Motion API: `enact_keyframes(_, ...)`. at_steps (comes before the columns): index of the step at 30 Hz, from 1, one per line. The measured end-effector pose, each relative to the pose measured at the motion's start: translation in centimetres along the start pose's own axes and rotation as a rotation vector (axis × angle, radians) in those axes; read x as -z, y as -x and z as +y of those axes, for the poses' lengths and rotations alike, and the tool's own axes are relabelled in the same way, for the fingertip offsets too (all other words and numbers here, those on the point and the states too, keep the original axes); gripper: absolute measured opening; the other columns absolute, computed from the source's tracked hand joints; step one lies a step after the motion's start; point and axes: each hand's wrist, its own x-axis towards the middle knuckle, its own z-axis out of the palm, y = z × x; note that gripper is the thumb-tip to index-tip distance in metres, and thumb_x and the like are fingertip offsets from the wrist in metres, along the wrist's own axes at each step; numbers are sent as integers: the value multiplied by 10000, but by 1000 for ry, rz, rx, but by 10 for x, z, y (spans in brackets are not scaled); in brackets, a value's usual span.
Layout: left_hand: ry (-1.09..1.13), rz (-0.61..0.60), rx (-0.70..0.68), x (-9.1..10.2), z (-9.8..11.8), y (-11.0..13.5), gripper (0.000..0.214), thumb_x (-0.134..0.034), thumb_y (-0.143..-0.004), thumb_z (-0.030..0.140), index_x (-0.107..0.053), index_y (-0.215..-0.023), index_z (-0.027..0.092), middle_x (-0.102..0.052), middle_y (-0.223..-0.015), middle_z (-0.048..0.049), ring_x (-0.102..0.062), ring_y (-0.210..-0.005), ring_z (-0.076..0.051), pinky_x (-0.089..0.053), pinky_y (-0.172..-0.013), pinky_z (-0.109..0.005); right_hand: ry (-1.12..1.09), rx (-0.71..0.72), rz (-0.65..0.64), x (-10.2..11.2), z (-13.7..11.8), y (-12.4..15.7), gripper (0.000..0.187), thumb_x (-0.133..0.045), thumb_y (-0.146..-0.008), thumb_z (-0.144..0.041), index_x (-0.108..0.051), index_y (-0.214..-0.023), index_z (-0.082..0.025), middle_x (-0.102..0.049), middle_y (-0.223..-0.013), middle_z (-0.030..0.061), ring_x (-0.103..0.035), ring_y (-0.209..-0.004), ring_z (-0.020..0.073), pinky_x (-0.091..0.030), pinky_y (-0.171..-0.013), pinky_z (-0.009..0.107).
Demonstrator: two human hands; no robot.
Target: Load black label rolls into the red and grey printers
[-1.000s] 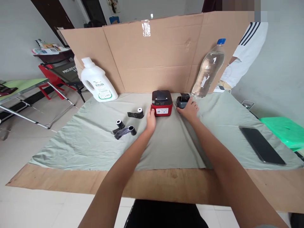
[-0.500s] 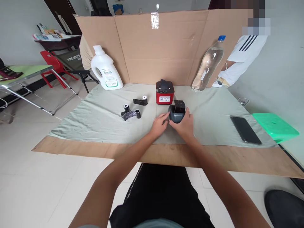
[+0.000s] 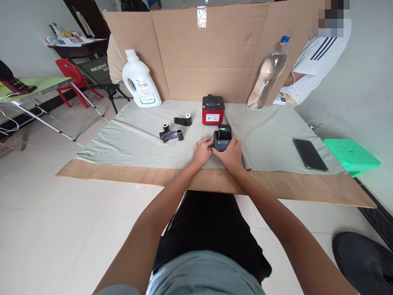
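A small dark receipt printer [image 3: 221, 145] sits on the cloth in front of me, with a strip of black paper [image 3: 224, 131] curling up out of its top. My right hand [image 3: 231, 155] grips its right side and front corner, fingers bent round it. My left hand [image 3: 202, 151] is closed against the left side, its fingertips on the housing. Just behind stands a red and black receipt printer [image 3: 213, 110], apart from both hands. Left of the hands lie several partly unrolled black paper rolls [image 3: 179, 135], one roll [image 3: 188, 119] farther back than the others.
A white detergent jug [image 3: 141, 82] and a tilted water bottle [image 3: 267, 78] stand before a cardboard screen [image 3: 211, 49]. A phone [image 3: 310, 154] lies right on the grey-green cloth [image 3: 135, 143]. Beyond the table are a green stool [image 3: 351, 153] and a person in a white sleeve [image 3: 322, 53].
The dark printer has shifted a little left and turned slightly, both hands moving with it. A fold has appeared in the cloth to its right. The camera view has shifted.
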Motion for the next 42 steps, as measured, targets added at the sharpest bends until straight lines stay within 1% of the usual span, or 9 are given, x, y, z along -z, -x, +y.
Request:
enact_keyframes(4,-12,18,29,-1,0,-1,635,-451,-914,60,-655,-1471,285,-672,-1465,-45,-531,-1394,-310,-386,-1217,-513,-20,1,9,-4,2,-2,1127,-866,-635,-575,-360,-1502,-63,-546,-1326,264,-512,-1279,449,-411,-1115,593)
enact_keyframes(7,-1,42,36,-2,0,-4,624,-463,-899,48,-707,-1414,303,-702,-1416,-56,-551,-1354,-336,-395,-1197,-545,-25,-3,3,-5,3,-2,1082,-871,-636,-577,-407,-1461,-54,-539,-1319,266,-514,-1272,439,-414,-1115,576)
enact_keyframes(10,33,65,24,-4,-3,-6,602,-478,-888,45,-747,-1361,303,-717,-1381,-74,-563,-1327,-358,-398,-1185,-575,-37,-3,5,-5,3,-2,1078,-875,-635,-580,-413,-1457,-57,-533,-1318,262,-509,-1277,436,-415,-1115,572)
enact_keyframes(14,58,86,5,-4,-5,-7,570,-500,-893,61,-770,-1318,328,-728,-1349,-71,-563,-1316,-350,-392,-1185,-567,-42,2,17,-5,5,-3,1081,-877,-625,-587,-420,-1459,-75,-538,-1316,250,-512,-1265,434,-415,-1110,584)
enact_keyframes(19,-23,66,18,-3,0,-4,579,-480,-911,66,-743,-1363,315,-712,-1365,-92,-550,-1334,-359,-395,-1156,-562,-45,-4,8,-5,4,-3,1103,-885,-625,-599,-415,-1464,-58,-531,-1308,246,-517,-1253,422,-414,-1117,555)
enact_keyframes(24,-55,65,19,-2,4,-2,572,-481,-917,68,-733,-1375,299,-703,-1374,-101,-542,-1343,-367,-387,-1148,-569,-47,-7,4,-4,3,-3,1092,-895,-625,-558,-417,-1462,-44,-523,-1310,243,-505,-1260,417,-393,-1137,545)
enact_keyframes(27,-76,63,8,-3,3,-2,575,-472,-918,64,-723,-1388,281,-697,-1383,-112,-535,-1346,-373,-378,-1153,-585,-48,-10,3,-5,3,-3,1090,-904,-618,-556,-423,-1455,-49,-525,-1317,245,-503,-1265,419,-384,-1141,554)
enact_keyframes(33,-67,104,-12,-8,1,0,548,-507,-920,84,-735,-1364,311,-701,-1361,-109,-534,-1343,-369,-376,-1164,-575,-49,-7,11,-7,4,-3,1135,-913,-622,-519,-355,-1502,-67,-519,-1330,242,-492,-1285,425,-383,-1134,579)
enact_keyframes(42,-65,61,-8,-5,3,1,579,-495,-922,97,-697,-1424,301,-680,-1406,-117,-516,-1361,-388,-355,-1178,-598,-73,-13,7,-7,4,-4,1147,-913,-620,-516,-344,-1516,-81,-521,-1343,248,-480,-1307,437,-377,-1130,592)
